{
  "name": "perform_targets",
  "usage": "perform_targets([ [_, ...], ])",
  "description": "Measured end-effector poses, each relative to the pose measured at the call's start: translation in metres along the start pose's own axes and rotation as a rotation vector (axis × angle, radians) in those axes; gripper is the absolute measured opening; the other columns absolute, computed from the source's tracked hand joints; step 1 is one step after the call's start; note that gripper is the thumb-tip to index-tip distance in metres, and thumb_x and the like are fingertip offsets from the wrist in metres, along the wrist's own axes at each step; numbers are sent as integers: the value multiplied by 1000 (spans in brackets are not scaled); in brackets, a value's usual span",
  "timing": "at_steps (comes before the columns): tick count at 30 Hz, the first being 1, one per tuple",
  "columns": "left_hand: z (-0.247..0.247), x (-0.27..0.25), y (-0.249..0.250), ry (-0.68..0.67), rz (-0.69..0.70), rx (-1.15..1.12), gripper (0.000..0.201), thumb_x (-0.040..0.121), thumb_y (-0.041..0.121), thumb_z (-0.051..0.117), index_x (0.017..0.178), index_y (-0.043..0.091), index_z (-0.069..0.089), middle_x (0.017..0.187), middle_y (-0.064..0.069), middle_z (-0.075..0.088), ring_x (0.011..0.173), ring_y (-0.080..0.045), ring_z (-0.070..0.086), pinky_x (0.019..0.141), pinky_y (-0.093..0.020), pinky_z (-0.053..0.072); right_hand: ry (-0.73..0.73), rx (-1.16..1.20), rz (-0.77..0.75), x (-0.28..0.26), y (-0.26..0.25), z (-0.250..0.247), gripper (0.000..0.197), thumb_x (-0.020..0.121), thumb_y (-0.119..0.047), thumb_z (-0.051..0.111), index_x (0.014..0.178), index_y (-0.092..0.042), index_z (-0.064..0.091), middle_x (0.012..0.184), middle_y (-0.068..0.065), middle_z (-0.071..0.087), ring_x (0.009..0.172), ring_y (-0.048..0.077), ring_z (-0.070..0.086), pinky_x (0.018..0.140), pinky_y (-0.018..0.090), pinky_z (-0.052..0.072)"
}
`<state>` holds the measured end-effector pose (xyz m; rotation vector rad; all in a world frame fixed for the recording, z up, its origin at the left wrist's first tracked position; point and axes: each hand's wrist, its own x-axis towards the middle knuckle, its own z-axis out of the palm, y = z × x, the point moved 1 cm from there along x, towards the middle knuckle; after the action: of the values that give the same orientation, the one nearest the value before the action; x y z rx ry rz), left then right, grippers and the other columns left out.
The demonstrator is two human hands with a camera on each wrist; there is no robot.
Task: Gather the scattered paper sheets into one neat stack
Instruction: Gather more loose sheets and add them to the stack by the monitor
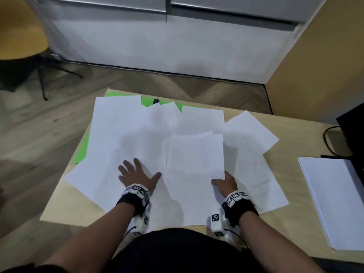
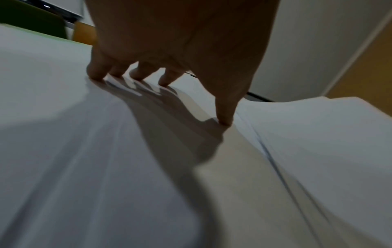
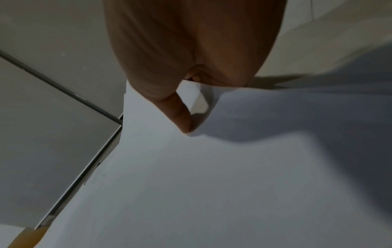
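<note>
Where the wooden table carries them, loose white paper sheets overlap in a wide scatter, green sheets beneath at the left and far edges. Left hand: fingers spread, tips pressing the sheets flat. Right hand: pinches a small bundle by its near right corner. Separate stack: near the right edge, bare wood between.

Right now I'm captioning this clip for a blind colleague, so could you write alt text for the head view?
A person's left hand presses flat on white paper sheets scattered over a wooden table, while the right hand pinches the corner of a small gathered bundle. Green sheets peek out beneath, and a separate neat stack lies at the right.
</note>
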<state>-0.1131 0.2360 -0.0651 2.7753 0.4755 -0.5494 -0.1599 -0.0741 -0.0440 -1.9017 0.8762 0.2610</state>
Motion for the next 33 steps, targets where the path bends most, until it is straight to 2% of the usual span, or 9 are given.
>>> perform_targets([
  [4, 2, -8, 19, -28, 168, 87, 104, 81, 77, 41, 155, 22, -9, 160, -17, -17, 146, -44, -16, 120, -52, 4, -5, -22, -19, -4, 0, 0, 26, 75, -6, 70, 100, -14, 70, 93, 2, 71, 87, 20, 64, 77, 23, 45],
  [8, 6, -11, 31, -53, 350, 87, 81, 90, 55, 45, 156, 26, 8, 162, -16, -10, 146, -44, -15, 121, -49, 5, -9, -25, -37, -7, 3, -1, 29, 77, -4, 71, 103, -14, 67, 93, 1, 69, 88, 19, 64, 79, 23, 45],
  [13, 14, -13, 35, -100, 495, -11, 75, 84, 41, 49, 153, 25, 27, 164, -13, 4, 149, -36, -6, 122, -44, 9, 7, -60, -29, -6, 12, -4, 31, 75, -7, 71, 104, -18, 65, 97, 0, 70, 91, 21, 65, 82, 25, 47],
  [15, 10, -16, 35, -40, 420, -206, 69, 81, 36, 57, 147, 24, 39, 163, -11, 10, 150, -32, 5, 120, -44, 21, 6, -71, -26, -5, 13, -5, 32, 75, -8, 72, 105, -18, 66, 97, 0, 70, 92, 21, 65, 81, 24, 47],
  [18, 2, -18, 36, 137, 150, -342, 70, 79, 33, 66, 143, 16, 41, 156, -13, 25, 140, -35, 26, 108, -47, 37, 1, -68, -29, -6, 12, -6, 32, 77, -7, 71, 108, -17, 66, 97, 0, 69, 91, 21, 64, 80, 23, 45],
  [21, -6, -15, 47, 57, -8, -357, 73, 79, 39, 67, 142, 13, 39, 144, -13, 35, 130, -35, 33, 97, -46, 44, -34, -44, -36, -7, 9, -6, 32, 78, -8, 72, 109, -17, 67, 97, -1, 69, 91, 19, 64, 81, 24, 46],
  [27, 2, -18, 63, -20, -20, -524, 69, 79, 34, 68, 138, 12, 41, 130, -12, 38, 109, -38, 57, 90, -41, 49, -143, 45, -8, -12, 12, -4, 31, 63, -21, 82, 93, -19, 71, 92, -2, 76, 90, 20, 71, 89, 37, 56],
  [30, 0, -26, 70, -5, -8, -592, 55, 81, 29, 67, 130, 10, 50, 123, -12, 44, 97, -36, 60, 85, -37, 48, -156, 126, 27, -7, 21, -3, 46, 47, -30, 83, 90, -17, 73, 87, -1, 77, 88, 24, 73, 87, 47, 58],
  [33, -3, -29, 77, 5, 15, -649, 47, 83, 32, 66, 123, 10, 55, 124, -12, 47, 96, -34, 61, 87, -36, 48, -162, 178, 47, -13, 22, -5, 51, 43, -24, 84, 92, -14, 73, 89, 3, 77, 89, 27, 73, 86, 49, 58],
])
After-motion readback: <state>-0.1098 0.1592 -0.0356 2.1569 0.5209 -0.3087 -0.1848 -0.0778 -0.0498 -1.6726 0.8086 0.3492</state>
